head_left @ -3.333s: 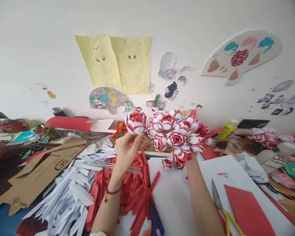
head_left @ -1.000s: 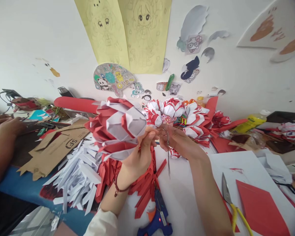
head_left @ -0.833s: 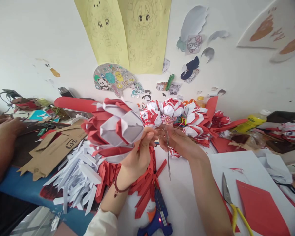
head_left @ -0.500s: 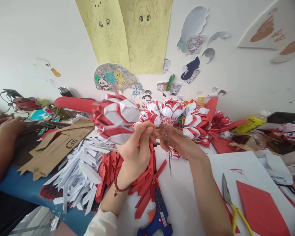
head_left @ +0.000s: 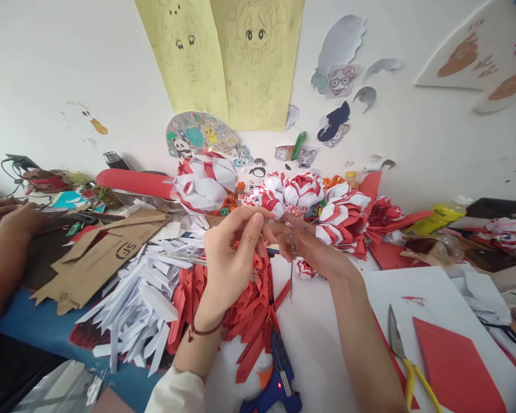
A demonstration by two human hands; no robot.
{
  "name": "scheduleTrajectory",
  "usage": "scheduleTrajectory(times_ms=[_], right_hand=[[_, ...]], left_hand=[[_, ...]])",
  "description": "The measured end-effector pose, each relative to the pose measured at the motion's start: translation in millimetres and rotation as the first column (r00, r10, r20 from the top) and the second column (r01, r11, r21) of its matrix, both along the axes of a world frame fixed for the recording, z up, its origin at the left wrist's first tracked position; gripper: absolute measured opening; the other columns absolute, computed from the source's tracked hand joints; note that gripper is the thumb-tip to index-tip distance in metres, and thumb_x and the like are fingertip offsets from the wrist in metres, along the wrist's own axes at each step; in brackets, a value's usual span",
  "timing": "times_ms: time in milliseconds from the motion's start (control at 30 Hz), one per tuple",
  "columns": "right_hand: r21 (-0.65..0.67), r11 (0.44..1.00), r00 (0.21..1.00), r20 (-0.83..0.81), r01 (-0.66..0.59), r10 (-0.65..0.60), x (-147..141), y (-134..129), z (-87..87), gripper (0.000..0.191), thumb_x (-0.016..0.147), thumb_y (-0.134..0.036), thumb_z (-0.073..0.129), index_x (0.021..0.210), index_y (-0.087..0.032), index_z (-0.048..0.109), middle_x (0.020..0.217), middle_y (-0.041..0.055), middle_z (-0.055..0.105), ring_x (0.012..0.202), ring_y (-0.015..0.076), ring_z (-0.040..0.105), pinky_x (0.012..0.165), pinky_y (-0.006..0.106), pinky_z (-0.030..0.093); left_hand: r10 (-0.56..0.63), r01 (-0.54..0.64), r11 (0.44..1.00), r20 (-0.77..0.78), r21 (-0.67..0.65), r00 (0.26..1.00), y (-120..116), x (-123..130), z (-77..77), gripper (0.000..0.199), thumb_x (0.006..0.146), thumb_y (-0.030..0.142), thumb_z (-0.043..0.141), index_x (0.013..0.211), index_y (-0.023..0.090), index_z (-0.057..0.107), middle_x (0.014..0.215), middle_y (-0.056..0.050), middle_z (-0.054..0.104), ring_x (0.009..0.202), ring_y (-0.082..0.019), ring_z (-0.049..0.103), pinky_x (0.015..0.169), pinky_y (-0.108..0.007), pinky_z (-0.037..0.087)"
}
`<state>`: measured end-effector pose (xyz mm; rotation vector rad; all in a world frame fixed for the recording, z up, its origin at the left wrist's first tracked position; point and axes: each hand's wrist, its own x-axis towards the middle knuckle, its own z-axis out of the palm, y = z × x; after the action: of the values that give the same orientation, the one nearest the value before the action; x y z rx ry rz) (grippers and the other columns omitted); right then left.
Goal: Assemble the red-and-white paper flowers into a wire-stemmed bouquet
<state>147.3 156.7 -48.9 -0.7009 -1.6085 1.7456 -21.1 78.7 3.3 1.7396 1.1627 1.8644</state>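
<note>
A folded-paper flower (head_left: 204,183) in white and red stands up just beyond my left hand (head_left: 232,258). My left hand is closed in a pinch on thin wire, and its wrist wears a dark red cord. My right hand (head_left: 312,244) is closed on thin twisted wires (head_left: 291,269) whose ends hang down below the fingers. The fingertips of both hands almost meet. How the flower joins the wire is hidden behind my left hand. Several more red-and-white paper flowers (head_left: 303,189) stand behind my right hand.
Strips of white paper (head_left: 141,304) and red paper (head_left: 251,321) are heaped at left and centre. A blue glue gun (head_left: 275,378) lies in front; yellow-handled scissors (head_left: 406,361) and red paper (head_left: 456,361) lie right. Another person's hand (head_left: 19,226) is at far left.
The paper flower has risen and turned, showing more of its white side. My left hand has shifted slightly left, and the hanging wire ends have moved a little left.
</note>
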Motion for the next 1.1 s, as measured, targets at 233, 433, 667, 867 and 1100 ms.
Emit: scheduleTrajectory(times_ms=[233,433,667,867,1100], right_hand=[[0.014,0.995,0.988,-0.117,-0.100,0.101,-2,1,0.8,0.045,0.098,-0.062,0.042,0.126,-0.030,0.057,0.079,0.0014,0.054,0.060,0.0153,0.040,0.063,0.031,0.034],[0.028,0.994,0.983,-0.145,-0.107,0.110,-4,5,-2.0,0.047,0.093,-0.065,0.052,0.123,-0.030,0.058,0.090,0.0024,0.058,0.059,0.0141,0.043,0.060,0.031,0.035],[0.037,0.992,0.990,-0.066,-0.122,0.124,-5,7,-7.0,0.053,0.098,-0.066,0.039,0.130,-0.027,0.057,0.068,0.0002,0.051,0.061,0.0171,0.042,0.065,0.033,0.036],[0.011,0.992,0.990,-0.061,-0.126,0.126,-6,3,-4.5,0.050,0.098,-0.065,0.041,0.120,-0.025,0.062,0.066,-0.0008,0.048,0.060,0.0151,0.041,0.066,0.032,0.035],[-0.035,0.995,0.989,-0.117,-0.090,0.085,-6,4,-6.4,0.047,0.094,-0.065,0.050,0.128,-0.033,0.056,0.074,-0.0005,0.053,0.059,0.0149,0.042,0.061,0.031,0.032]], left_hand=[[0.202,-0.191,0.970,-0.061,0.148,0.977,-1,1,-0.5,0.014,0.090,0.021,0.067,0.077,0.017,0.069,0.063,0.002,0.070,0.057,-0.009,0.066,0.058,-0.020,0.054],[0.378,-0.341,0.910,-0.132,0.235,0.916,3,4,-6.7,0.015,0.084,0.021,0.074,0.070,0.018,0.068,0.056,0.005,0.067,0.049,-0.006,0.059,0.050,-0.018,0.045],[0.234,-0.234,0.963,0.015,0.131,0.972,4,9,-8.5,0.026,0.090,0.023,0.067,0.067,0.018,0.055,0.057,0.005,0.069,0.041,-0.005,0.059,0.042,-0.017,0.044],[0.217,-0.222,0.972,0.075,0.070,0.973,5,15,-9.1,0.029,0.091,0.027,0.066,0.066,0.018,0.052,0.058,0.003,0.069,0.042,-0.008,0.062,0.040,-0.017,0.046],[0.219,-0.224,0.965,0.047,0.138,0.975,8,18,-12.4,0.020,0.096,0.027,0.059,0.079,0.018,0.057,0.065,0.003,0.072,0.048,-0.008,0.066,0.045,-0.015,0.048]])
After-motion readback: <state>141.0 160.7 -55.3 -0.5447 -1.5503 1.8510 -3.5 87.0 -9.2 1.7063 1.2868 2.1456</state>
